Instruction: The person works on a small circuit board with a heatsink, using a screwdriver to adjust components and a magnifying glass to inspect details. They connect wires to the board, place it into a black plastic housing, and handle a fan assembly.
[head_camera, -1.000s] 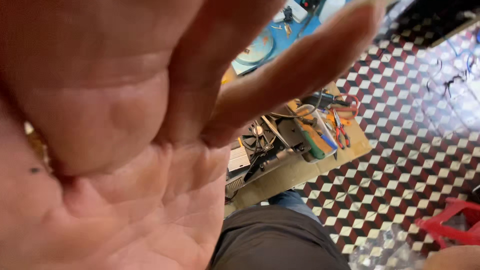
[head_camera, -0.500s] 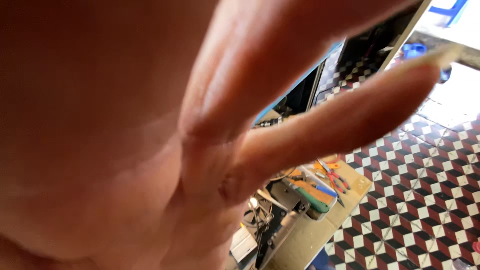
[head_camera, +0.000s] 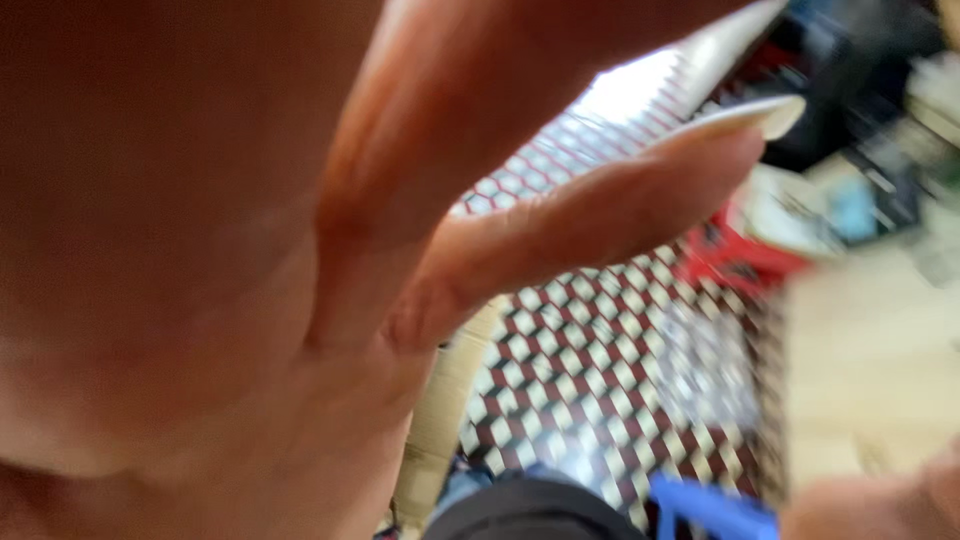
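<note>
A floor (head_camera: 590, 370) of red, white and dark cube-patterned tiles fills the middle, bright daylight falling on its far part, with a blurred pale wooden surface (head_camera: 870, 370) at right.

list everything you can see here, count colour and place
patterned tiled floor: one, dark red, black and white cube pattern, centre, partly hidden by the hand
pale wooden board edge: one, tan, lower centre, beside the palm
red plastic thing: one, red, right of centre on the floor, too blurred to identify
blue plastic thing: one, blue, bottom right, blurred
pale wooden surface: one, beige, right side, blurred
dark clothing: one patch, black, bottom centre
open hand: one, fills the left and centre close to the camera, fingers spread, holding nothing; which hand cannot be told
</note>
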